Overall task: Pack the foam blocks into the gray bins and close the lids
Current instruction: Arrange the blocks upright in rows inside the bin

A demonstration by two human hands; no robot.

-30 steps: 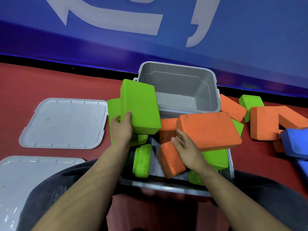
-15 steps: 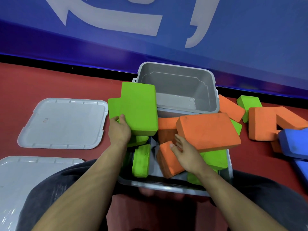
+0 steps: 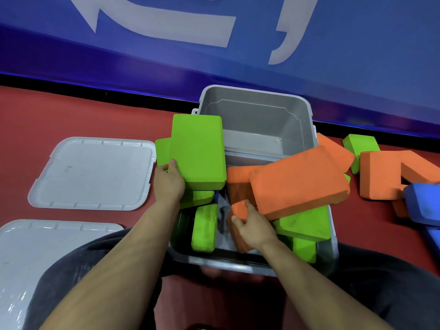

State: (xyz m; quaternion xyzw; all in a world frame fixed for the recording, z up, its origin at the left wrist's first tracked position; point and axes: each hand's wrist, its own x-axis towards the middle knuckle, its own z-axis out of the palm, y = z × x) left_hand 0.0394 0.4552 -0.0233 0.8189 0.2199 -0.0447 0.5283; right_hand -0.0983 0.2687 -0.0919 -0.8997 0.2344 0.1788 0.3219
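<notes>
On the red floor, against the blue wall, the far gray bin [image 3: 256, 120] stands open and holds no blocks that I can see, so that half of the job looks untouched. Nearer the person, the near gray bin [image 3: 332, 236] is crowded: a large orange block [image 3: 297, 181] lies tilted across its far right corner and sticks up above the rim, green blocks sit beneath it on the right, and 1 green block [image 3: 205, 227] stands on edge by the left wall. 2 lids are off, the far lid [image 3: 92, 172] lying flat to the left of the bins and the near lid [image 3: 35, 258] at the lower left edge of view, so neither bin is closed. At the right edge of the floor, loose blocks [image 3: 378, 177] in orange, green and blue still wait outside both bins. Over the near bin's far left corner, the left hand [image 3: 169, 184] grips a big green slab [image 3: 198, 151] by its near end, thumb on top. Inside the bin, the right hand [image 3: 253, 226] curls its fingers round a small orange block [image 3: 239, 208]. My judgement: packing is partly done, with the first bin needing tidier stacking before its lid can seat.
</notes>
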